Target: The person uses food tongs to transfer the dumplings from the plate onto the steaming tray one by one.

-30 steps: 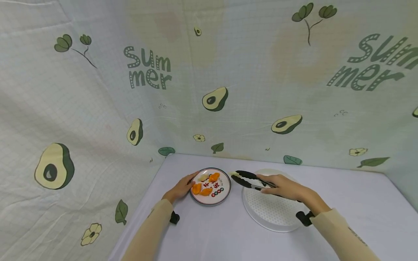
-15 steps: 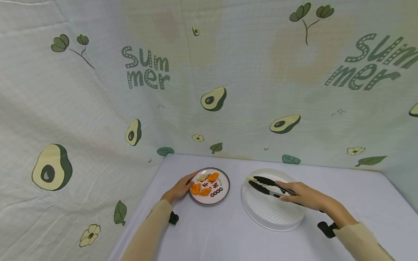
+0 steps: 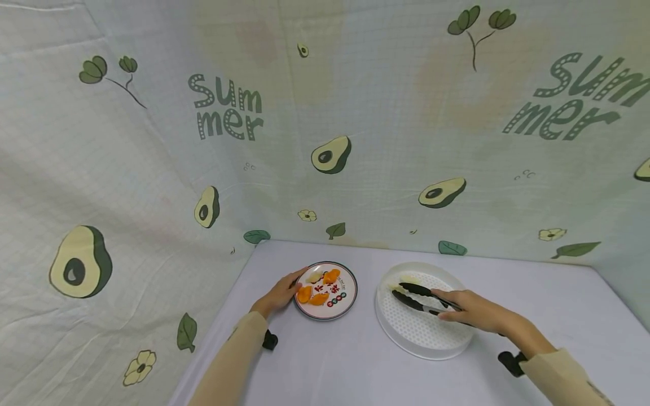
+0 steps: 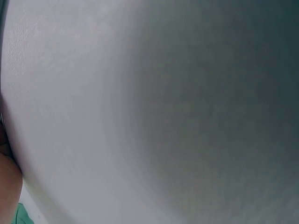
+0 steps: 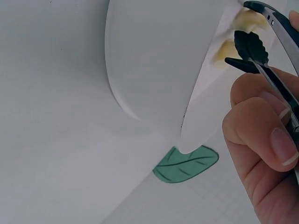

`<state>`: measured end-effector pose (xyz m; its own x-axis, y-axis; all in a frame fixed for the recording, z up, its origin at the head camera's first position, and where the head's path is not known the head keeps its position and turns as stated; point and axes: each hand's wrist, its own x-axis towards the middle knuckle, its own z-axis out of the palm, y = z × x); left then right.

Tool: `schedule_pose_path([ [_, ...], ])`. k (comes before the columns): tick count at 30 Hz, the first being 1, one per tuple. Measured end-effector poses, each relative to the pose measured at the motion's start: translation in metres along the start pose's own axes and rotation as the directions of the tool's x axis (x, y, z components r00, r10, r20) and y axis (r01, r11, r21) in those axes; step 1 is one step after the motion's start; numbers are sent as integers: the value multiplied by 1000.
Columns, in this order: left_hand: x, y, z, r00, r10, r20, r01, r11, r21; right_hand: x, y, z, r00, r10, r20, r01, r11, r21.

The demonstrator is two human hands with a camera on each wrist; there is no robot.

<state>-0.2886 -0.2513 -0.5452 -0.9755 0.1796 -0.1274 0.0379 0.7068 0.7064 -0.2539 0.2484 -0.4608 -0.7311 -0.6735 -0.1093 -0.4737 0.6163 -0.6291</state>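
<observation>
In the lower right of the frame, the right hand (image 3: 469,310) is holding black-tipped tongs (image 3: 408,301) between thumb and curled fingers. Compared with half a second ago, the tips are sitting lower over the round white tray (image 3: 408,347) at centre right, and a pale piece that was sticking out from them is no longer showing there; two pale pieces (image 5: 250,19) are lying at the tray's upper left, beside the parted tips. This is suggesting that a transfer is finishing, though contact with the nearer piece is staying unclear. Left of centre, the left hand (image 3: 279,294) is touching the left rim of the plate (image 3: 351,293); whether its fingers are gripping or only resting, I cannot tell. Orange pieces (image 3: 319,299) and one pale piece (image 3: 315,276) are lying on that plate. The tray's raised wall is limiting sideways moves, while a strip of table (image 3: 367,316) is leaving room between the dishes. Farther back, printed cloth (image 3: 274,192) is bounding the table.
</observation>
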Motion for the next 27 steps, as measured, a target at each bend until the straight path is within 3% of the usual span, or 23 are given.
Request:
schedule_pose_path([
  [10,-1,-2,2,1000,-7,-1,7,1000,-16,0,0,-4,999,-4,-54,2,999,-43],
  [18,-1,-2,1,1000,0,-2,0,1000,-13,-2,-10,-14,994,-35,-104,33,999,-19],
  [27,-2,0,0,1000,-12,-2,12,1000,-10,24,-24,-7,988,-129,-79,127,991,-28],
])
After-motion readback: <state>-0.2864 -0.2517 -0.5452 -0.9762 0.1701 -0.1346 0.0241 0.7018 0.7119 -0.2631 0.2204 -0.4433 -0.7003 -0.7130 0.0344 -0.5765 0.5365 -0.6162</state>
